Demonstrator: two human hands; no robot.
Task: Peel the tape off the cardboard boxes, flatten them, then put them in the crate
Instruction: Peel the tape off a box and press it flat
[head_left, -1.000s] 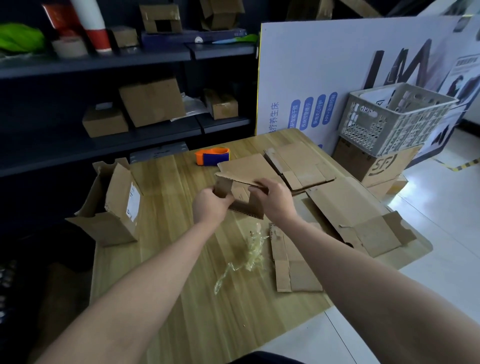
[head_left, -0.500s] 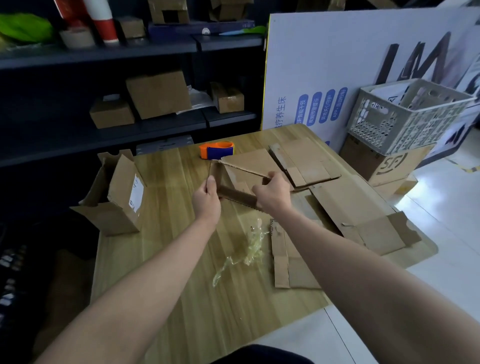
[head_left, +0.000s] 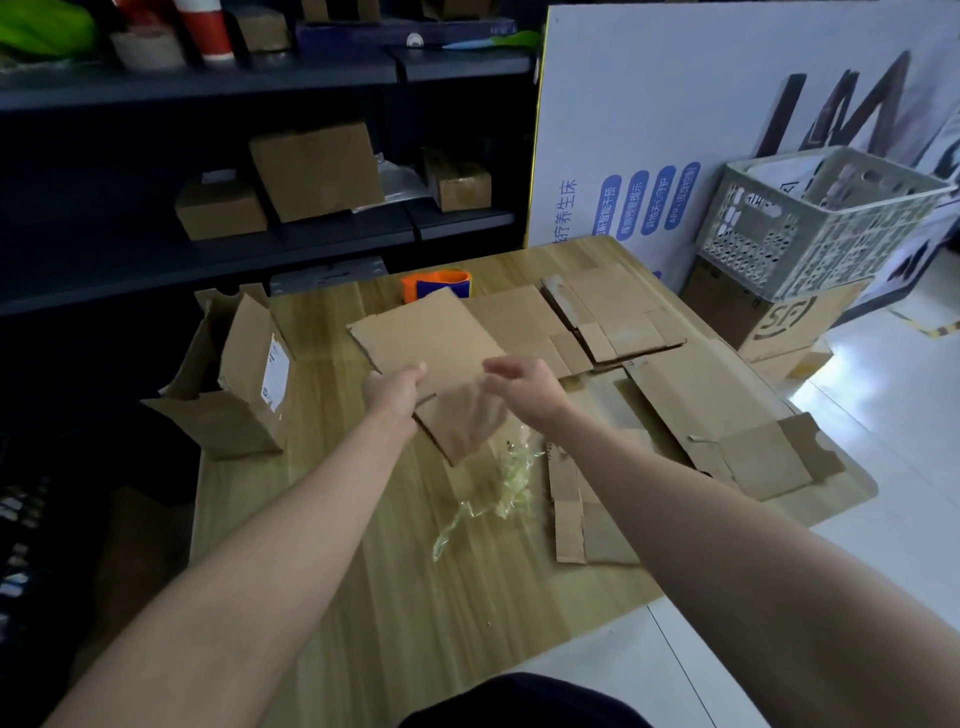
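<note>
Here the left hand (head_left: 393, 388) pinches the flattened cardboard box (head_left: 426, 338), fingers clamped; right hand (head_left: 524, 384) blurred, fingers apart.

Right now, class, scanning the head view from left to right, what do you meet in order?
Open brown cardboard box with a white label, left hand gripping a flat brown cardboard piece, right hand, large flattened brown cardboard sheet, pale grey perforated plastic crate.

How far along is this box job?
Several flat boxes lie on the table beside peeled tape. The left hand grips another flattened box; the right hand is open beside it. To do: the standing box needs flattening, and everything must go in the crate.
</note>
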